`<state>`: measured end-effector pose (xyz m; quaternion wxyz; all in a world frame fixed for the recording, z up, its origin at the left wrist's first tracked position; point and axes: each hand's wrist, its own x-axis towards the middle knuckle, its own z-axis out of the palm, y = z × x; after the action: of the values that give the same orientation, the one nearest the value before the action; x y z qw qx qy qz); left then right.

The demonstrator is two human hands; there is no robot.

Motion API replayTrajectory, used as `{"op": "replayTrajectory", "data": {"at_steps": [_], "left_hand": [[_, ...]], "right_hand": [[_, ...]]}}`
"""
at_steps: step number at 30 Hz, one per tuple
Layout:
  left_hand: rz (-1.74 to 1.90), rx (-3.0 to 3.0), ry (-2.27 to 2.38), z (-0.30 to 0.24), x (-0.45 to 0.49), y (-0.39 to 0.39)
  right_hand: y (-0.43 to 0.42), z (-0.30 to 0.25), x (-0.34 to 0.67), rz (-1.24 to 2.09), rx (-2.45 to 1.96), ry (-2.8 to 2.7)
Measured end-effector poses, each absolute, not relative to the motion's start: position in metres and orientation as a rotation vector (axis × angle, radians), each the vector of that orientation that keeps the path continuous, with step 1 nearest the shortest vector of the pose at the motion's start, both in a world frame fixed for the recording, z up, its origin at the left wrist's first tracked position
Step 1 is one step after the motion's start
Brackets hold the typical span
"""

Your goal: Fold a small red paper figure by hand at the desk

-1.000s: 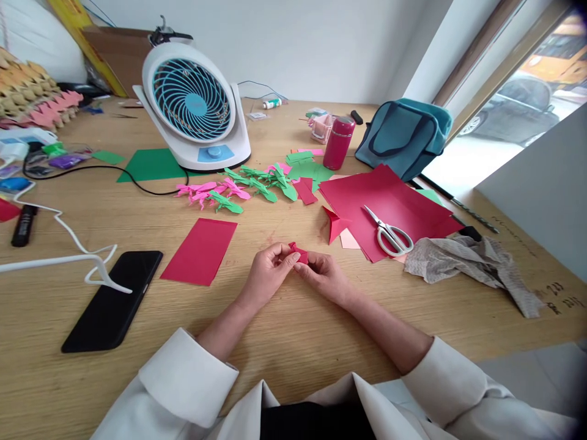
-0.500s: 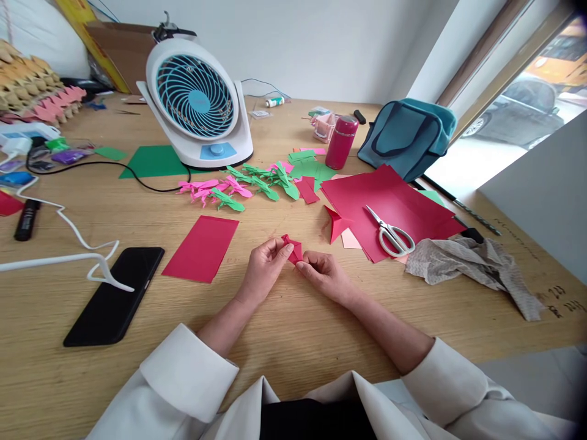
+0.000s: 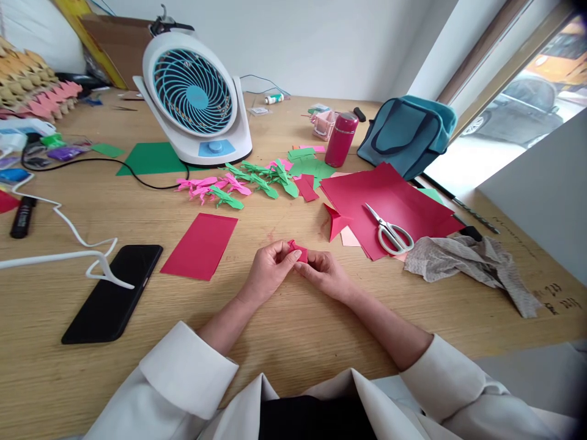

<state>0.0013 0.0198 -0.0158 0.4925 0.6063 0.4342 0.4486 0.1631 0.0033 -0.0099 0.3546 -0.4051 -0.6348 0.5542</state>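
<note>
Pinching a small folded piece of red paper (image 3: 304,254) from both sides, I record it at the middle of the work area, just above the table (image 3: 293,348) surface or resting on it, which I cannot tell. My left hand (image 3: 269,269) has its thumb laid across the front of the piece, with the fingers bent behind. My right hand (image 3: 328,276) grips the lower right edge between thumb and curled fingers; the fingertips behind the paper are hidden. Ahead of my hands lie folded pink figures (image 3: 202,188) and folded green figures (image 3: 227,198), grouped close together in front of the fan (image 3: 195,91). To the left, a red paper rectangle (image 3: 200,246) lies flat, and beyond it a black phone (image 3: 112,299) lies under the end of a white stand (image 3: 98,260). To the right, a second folded red piece (image 3: 336,223) sits beside large red sheets (image 3: 367,189), on which scissors (image 3: 389,235) rest, blades parted slightly if at all; near these lies a crumpled cloth (image 3: 463,260)
</note>
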Motion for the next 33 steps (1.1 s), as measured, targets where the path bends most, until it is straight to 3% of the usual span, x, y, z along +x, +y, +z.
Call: {"op": "replayTrajectory", "data": {"at_steps": [19, 33], "left_hand": [[1.167, 1.096, 1.051, -0.015, 0.003, 0.022], [1.069, 0.978, 0.976, -0.009, 0.002, 0.021]], "right_hand": [[0.005, -0.008, 0.166, 1.431, -1.062, -1.7], [0.006, -0.016, 0.162, 1.249, -1.161, -1.555]]}}
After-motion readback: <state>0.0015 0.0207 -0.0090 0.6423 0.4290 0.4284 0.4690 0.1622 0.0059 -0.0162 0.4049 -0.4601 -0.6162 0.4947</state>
